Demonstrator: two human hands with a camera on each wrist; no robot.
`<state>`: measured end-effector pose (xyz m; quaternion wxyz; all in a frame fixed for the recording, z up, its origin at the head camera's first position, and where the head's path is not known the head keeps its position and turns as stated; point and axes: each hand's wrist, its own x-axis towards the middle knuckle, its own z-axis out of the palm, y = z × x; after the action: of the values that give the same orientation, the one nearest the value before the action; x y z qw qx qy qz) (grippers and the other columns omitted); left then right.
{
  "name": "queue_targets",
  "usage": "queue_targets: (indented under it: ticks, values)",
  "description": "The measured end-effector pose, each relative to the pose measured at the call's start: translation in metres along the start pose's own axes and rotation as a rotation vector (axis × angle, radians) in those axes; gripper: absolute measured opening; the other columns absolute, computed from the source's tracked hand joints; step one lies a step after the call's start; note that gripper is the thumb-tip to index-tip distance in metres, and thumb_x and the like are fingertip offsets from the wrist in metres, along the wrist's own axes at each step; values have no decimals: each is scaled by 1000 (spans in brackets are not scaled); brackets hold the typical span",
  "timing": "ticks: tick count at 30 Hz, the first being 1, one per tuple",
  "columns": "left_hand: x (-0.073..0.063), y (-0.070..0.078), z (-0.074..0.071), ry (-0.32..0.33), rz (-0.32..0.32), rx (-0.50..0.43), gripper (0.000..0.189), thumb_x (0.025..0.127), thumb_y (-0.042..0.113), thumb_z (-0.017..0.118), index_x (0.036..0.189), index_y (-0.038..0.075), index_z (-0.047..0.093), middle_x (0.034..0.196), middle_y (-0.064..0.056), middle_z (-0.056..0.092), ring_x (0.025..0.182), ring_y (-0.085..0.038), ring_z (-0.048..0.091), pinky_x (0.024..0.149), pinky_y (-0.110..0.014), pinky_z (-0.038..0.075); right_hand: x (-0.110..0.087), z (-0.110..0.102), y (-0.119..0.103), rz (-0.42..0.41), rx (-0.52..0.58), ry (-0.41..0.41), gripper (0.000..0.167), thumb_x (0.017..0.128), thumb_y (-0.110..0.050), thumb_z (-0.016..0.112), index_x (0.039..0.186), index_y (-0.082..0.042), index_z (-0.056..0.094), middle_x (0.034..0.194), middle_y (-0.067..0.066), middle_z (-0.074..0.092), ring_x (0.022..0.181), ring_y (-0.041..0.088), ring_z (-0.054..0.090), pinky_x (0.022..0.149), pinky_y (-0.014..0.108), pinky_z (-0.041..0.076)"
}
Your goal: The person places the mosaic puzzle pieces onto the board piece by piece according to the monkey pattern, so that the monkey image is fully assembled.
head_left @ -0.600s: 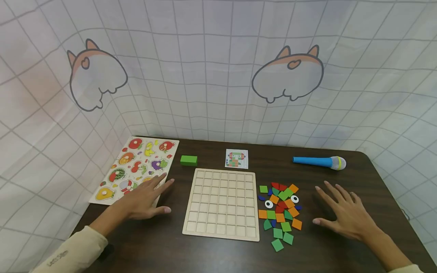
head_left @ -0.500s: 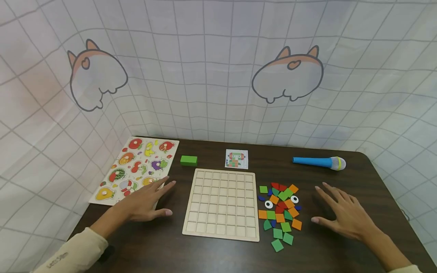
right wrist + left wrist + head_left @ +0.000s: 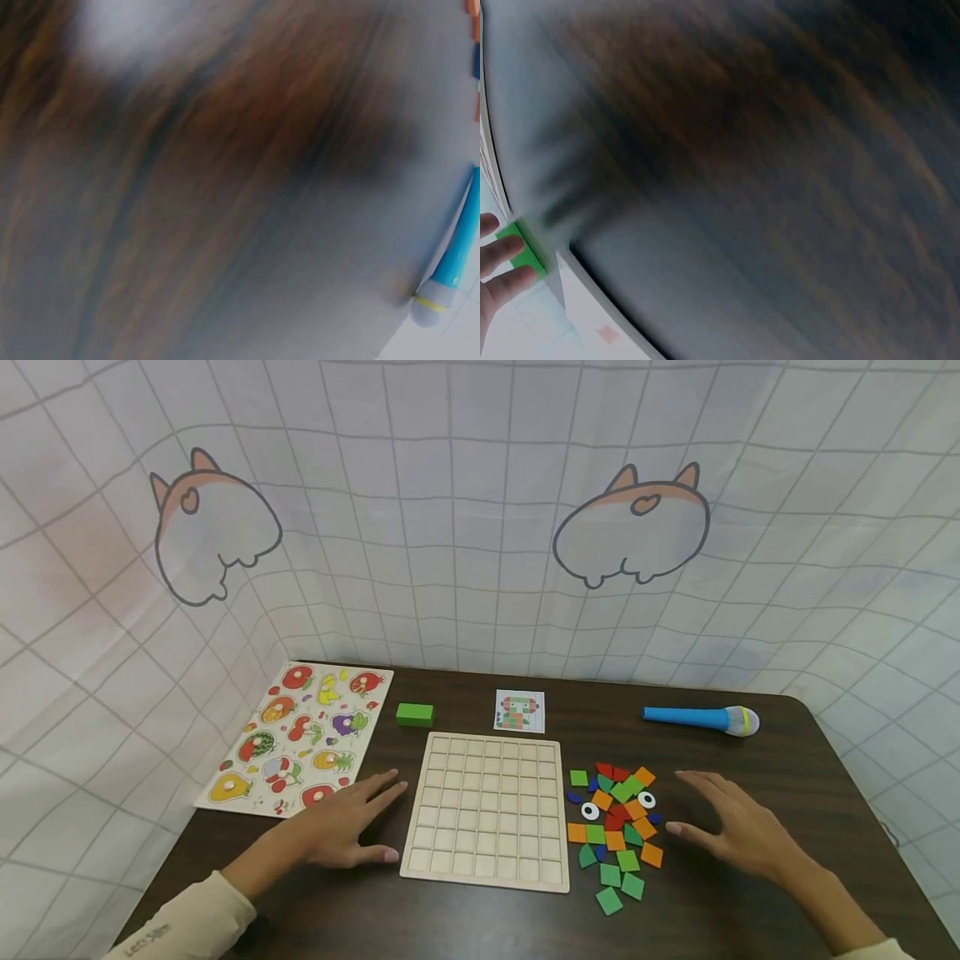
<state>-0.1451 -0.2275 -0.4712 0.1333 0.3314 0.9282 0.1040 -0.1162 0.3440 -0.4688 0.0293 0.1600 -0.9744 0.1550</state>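
partly, the left hand hides the fruit board, fingers beside the grid.

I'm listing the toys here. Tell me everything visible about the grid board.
The grid board is a pale, wooden-looking panel with a raised rim and shallow square cells, none holding a tile. It lies flat on the dark table, near but apart from the left hand. An orange tile lies beside its right edge, contact unclear.

left hand: fingers extended, gridded wooden board just right of fingertips | right hand: coloured mosaic tiles near fingertips | toy microphone beyond right fingers
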Motion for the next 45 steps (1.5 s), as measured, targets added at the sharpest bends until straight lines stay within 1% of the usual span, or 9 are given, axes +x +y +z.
queue_targets:
  ticks: [4, 8, 11, 17, 21, 27, 32, 41, 45]
  values:
    - [2, 3, 5, -9, 12, 14, 97, 89, 73, 56, 160, 12, 28, 165, -16, 25, 148, -41, 31, 112, -60, 35, 5, 3, -5, -13, 42, 4, 77, 88, -50, 74, 145, -6, 48, 143, 20, 51, 125, 45, 53, 89, 69, 47]
    - [5, 3, 8, -21, 1, 15, 99, 88, 74, 56, 160, 12, 26, 165, -16, 24, 148, -40, 32, 110, -59, 38, 9, 3, -10, -33, 72, 19, 72, 88, -45, 76, 143, -6, 51, 138, 18, 54, 114, 40, 62, 85, 63, 52]
    - [8, 5, 9, -41, -18, 4, 101, 88, 73, 58, 161, 11, 25, 166, -16, 21, 149, -41, 30, 110, -59, 38, 13, 2, -14, -35, 91, 17, 70, 88, -43, 77, 142, -6, 51, 136, 18, 56, 108, 36, 65, 83, 61, 53]
    - [14, 7, 9, -104, -53, -24, 109, 83, 76, 61, 161, 10, 21, 168, -19, 12, 152, -47, 16, 114, -63, 30, 21, 7, -20, -37, 144, 8, 66, 91, -39, 75, 142, -6, 51, 135, 18, 57, 108, 36, 65, 84, 60, 53]
    - [17, 8, 10, -130, -68, -45, 112, 82, 77, 61, 162, 12, 19, 168, -21, 9, 152, -48, 13, 115, -66, 25, 28, 11, -23, -63, 188, 15, 61, 92, -35, 75, 140, -6, 52, 134, 17, 58, 108, 37, 65, 83, 55, 54]
    - [19, 8, 11, -135, -71, -52, 109, 83, 79, 57, 163, 18, 16, 168, -20, 8, 153, -48, 11, 114, -71, 21, 40, 13, -25, -71, 216, 0, 58, 93, -34, 74, 139, -6, 54, 133, 14, 60, 108, 34, 65, 82, 50, 56]
    - [19, 8, 13, -144, -72, -55, 111, 82, 81, 56, 163, 18, 13, 168, -21, 5, 153, -49, 8, 113, -72, 20, 51, 16, -23, -84, 218, -8, 51, 93, -33, 73, 134, -6, 60, 126, 13, 63, 102, 28, 65, 78, 41, 55]
    - [19, 8, 16, -131, -77, -56, 112, 81, 82, 56, 163, 20, 13, 168, -20, 5, 153, -48, 7, 114, -71, 20, 75, 24, -20, -215, 197, 38, 27, 92, -16, 74, 116, -4, 70, 112, 9, 69, 94, 26, 67, 76, 41, 57]
    - [19, 8, 16, -131, -75, -59, 112, 81, 82, 56, 163, 20, 13, 168, -20, 6, 153, -48, 8, 114, -72, 20, 86, 28, -21, -222, 208, 18, 22, 92, -12, 73, 113, -3, 71, 111, 10, 68, 96, 27, 67, 79, 43, 57]
